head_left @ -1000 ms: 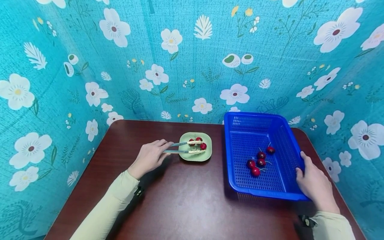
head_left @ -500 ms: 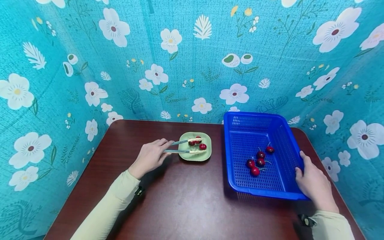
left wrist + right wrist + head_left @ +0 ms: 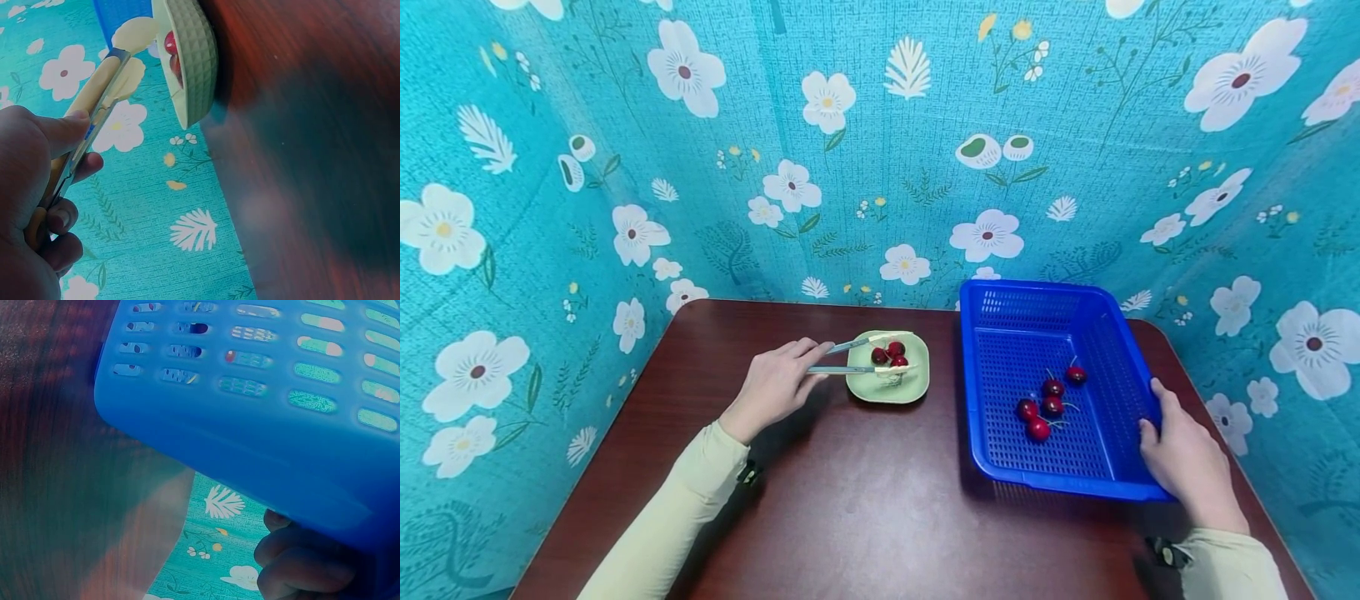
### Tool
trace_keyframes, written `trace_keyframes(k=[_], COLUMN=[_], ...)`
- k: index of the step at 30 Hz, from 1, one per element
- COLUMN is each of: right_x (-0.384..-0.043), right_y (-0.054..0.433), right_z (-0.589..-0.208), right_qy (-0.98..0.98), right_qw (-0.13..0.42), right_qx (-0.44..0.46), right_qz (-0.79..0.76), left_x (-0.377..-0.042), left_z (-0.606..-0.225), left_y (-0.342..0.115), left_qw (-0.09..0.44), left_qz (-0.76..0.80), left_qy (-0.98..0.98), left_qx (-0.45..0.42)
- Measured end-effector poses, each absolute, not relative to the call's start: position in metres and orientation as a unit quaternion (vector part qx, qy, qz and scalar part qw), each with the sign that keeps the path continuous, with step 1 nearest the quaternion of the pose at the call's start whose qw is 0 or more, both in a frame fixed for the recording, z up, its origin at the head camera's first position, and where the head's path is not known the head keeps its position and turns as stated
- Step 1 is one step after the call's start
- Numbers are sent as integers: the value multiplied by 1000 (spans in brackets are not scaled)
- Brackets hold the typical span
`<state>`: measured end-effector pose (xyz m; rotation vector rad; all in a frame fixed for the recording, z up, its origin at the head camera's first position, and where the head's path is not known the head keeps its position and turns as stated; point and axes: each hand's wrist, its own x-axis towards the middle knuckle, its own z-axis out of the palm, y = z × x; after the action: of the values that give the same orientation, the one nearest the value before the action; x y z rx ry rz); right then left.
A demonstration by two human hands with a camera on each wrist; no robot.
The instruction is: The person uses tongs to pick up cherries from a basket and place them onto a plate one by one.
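Note:
In the head view my left hand [image 3: 775, 383] grips a pair of tongs [image 3: 842, 370] with pale tips. Those tips are spread apart over a small light-green plate [image 3: 868, 392], where three red cherries [image 3: 896, 349] lie close together. The left wrist view shows thumb and fingers round the tongs [image 3: 94, 94], their tips beside the plate's textured outer wall [image 3: 199, 69]. My right hand [image 3: 1187, 454] holds the right side of a blue perforated basket [image 3: 1060, 486]. Its curled fingers [image 3: 300, 569] sit under the basket's rim in the right wrist view.
Several dark red cherries [image 3: 1052, 406] with stems lie on the basket floor. Both containers stand on a brown wooden table [image 3: 865, 500]. A turquoise floral cloth [image 3: 850, 192] hangs behind the table and along both sides.
The tongs have shifted slightly toward the back of the plate. One cherry on the plate has moved left, closer to the other two. My right hand and the basket stay put.

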<state>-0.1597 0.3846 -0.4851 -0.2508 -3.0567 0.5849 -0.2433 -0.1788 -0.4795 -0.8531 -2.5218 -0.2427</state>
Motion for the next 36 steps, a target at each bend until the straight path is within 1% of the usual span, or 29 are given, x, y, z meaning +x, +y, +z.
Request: trace_keyframes(k=[13,26,36], right_x=[-160,-159,-160], right_y=[385,385,385], right_z=[-484,-485,-485], right_qy=[-979,-979,-978], right_qw=[9,9,9], right_qx=[-79,-76,-77], right_qz=[187,190,192], left_x=[-243,-242,-243], left_z=[-468,-461,-457], left_y=[-176,-167,-160], left_qw=[248,240,229], left_qz=[-101,-165,-181], left_qy=[-913,-915,-912], left_qx=[-307,-281,-289])
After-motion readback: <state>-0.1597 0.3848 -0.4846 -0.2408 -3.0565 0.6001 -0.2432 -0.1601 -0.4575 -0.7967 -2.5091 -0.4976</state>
